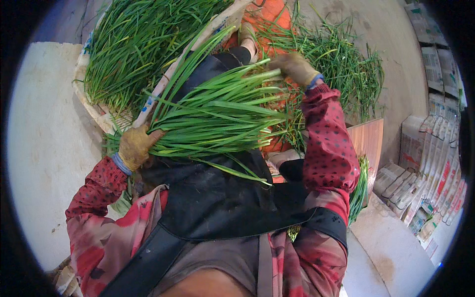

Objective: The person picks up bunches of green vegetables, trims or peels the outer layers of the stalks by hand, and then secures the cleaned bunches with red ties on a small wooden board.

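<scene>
A loose bunch of long green leafy stalks, seemingly garlic chives [219, 122], lies across my lap over a black apron [219, 200]. My left hand [134, 146], in a dirty yellow work glove, grips the bunch near its leafy end at the left. At the pale stem ends on the right is my right hand [293, 68], in a similar glove and slightly blurred; its fingers are at the upper stems, and whether they close on any cannot be told. One stalk hangs apart over the apron, below the bunch.
A large plastic basket [87, 107] heaped with the same greens [130, 48] stands at the upper left. Loose trimmings [337, 63] cover the floor and an orange sheet [272, 16]. A wooden board [367, 139] and another bunch [360, 193] stand right of me, with stacked printed bundles [426, 148] beyond.
</scene>
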The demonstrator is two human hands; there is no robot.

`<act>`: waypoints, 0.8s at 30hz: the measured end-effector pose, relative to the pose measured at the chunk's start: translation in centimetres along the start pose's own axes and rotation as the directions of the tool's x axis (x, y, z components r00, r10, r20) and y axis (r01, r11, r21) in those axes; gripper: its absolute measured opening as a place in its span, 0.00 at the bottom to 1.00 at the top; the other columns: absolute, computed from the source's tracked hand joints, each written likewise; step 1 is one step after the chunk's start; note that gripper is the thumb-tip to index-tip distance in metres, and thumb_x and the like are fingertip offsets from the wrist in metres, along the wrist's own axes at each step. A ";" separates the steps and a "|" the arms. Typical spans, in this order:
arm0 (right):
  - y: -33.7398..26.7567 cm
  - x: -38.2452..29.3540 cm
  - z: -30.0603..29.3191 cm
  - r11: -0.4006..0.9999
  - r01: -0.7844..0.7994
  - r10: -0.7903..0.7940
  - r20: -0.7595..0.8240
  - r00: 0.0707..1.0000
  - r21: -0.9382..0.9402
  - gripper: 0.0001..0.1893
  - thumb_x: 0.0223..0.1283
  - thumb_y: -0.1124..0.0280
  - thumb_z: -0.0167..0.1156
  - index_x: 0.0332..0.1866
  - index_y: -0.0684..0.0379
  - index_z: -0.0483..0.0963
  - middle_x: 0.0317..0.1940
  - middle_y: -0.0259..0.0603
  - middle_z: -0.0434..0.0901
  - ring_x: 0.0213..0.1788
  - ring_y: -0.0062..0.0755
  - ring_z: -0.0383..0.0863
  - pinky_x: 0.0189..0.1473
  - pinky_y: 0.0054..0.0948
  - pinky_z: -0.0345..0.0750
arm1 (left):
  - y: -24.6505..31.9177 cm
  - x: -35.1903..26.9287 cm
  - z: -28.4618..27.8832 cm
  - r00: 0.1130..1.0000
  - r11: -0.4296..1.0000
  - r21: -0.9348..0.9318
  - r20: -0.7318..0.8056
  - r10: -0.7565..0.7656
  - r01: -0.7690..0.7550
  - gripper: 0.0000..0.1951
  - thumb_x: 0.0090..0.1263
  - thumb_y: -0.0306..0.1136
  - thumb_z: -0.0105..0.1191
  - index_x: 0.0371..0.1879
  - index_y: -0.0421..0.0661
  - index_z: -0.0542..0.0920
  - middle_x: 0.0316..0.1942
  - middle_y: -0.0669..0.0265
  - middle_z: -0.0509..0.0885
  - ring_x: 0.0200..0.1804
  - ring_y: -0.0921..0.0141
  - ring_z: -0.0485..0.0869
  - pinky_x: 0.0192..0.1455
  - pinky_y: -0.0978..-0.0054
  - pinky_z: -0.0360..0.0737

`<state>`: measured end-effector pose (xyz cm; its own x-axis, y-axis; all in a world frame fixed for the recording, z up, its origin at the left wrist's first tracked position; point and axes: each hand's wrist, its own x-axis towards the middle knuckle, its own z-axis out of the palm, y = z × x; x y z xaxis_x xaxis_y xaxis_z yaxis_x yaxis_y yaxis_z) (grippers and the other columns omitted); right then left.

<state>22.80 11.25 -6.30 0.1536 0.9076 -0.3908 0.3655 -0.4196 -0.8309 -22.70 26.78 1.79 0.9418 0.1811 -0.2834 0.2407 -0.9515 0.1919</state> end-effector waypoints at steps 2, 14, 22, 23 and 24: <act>0.7 -2.2 -1.8 0.966 -0.216 0.244 -0.224 0.944 0.142 0.07 0.63 0.70 0.58 0.40 0.61 0.80 0.31 0.37 0.83 0.34 0.25 0.82 0.39 0.25 0.77 | 0.1 0.1 -0.3 1.000 1.000 0.018 0.012 -0.010 0.010 0.27 0.50 0.29 0.54 0.55 0.60 0.77 0.43 0.53 0.78 0.32 0.54 0.80 0.31 0.59 0.78; -7.1 -5.4 11.1 0.674 0.222 -0.557 -0.288 0.779 -0.704 0.09 0.52 0.58 0.63 0.38 0.45 0.82 0.47 0.33 0.81 0.55 0.41 0.76 0.60 0.44 0.68 | 1.6 0.2 -1.8 0.999 0.999 -0.013 -0.008 -0.034 0.034 0.29 0.52 0.30 0.54 0.59 0.60 0.76 0.34 0.55 0.77 0.30 0.55 0.79 0.31 0.59 0.76; -12.5 -7.3 9.4 0.638 0.191 -0.471 -0.182 0.863 -0.746 0.10 0.55 0.67 0.56 0.39 0.58 0.80 0.34 0.42 0.82 0.41 0.39 0.83 0.35 0.39 0.79 | 2.9 -0.4 -3.0 0.997 0.993 0.092 -0.012 -0.072 0.073 0.28 0.53 0.28 0.53 0.57 0.61 0.76 0.29 0.57 0.74 0.27 0.56 0.78 0.29 0.60 0.75; -13.1 -7.2 10.1 0.689 0.302 -0.543 -0.193 0.817 -0.659 0.11 0.56 0.67 0.56 0.40 0.60 0.80 0.34 0.43 0.81 0.42 0.39 0.83 0.36 0.40 0.79 | 2.8 -0.4 -2.9 0.998 0.992 0.105 -0.025 -0.063 0.066 0.28 0.53 0.28 0.53 0.57 0.61 0.76 0.29 0.57 0.75 0.27 0.56 0.78 0.29 0.60 0.75; -12.3 -6.7 11.4 0.727 0.502 -0.677 -0.365 0.639 -0.468 0.12 0.62 0.63 0.55 0.42 0.60 0.78 0.32 0.41 0.81 0.39 0.35 0.83 0.36 0.36 0.79 | 2.8 0.0 -2.8 0.999 0.993 0.114 -0.044 -0.026 0.031 0.28 0.53 0.28 0.53 0.57 0.61 0.76 0.30 0.57 0.75 0.27 0.56 0.79 0.28 0.60 0.76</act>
<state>6.78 10.19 1.97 0.1863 0.8697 0.4570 0.7724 0.1579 -0.6152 -21.34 24.85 4.98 0.9445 0.2170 -0.2465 0.2418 -0.9675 0.0747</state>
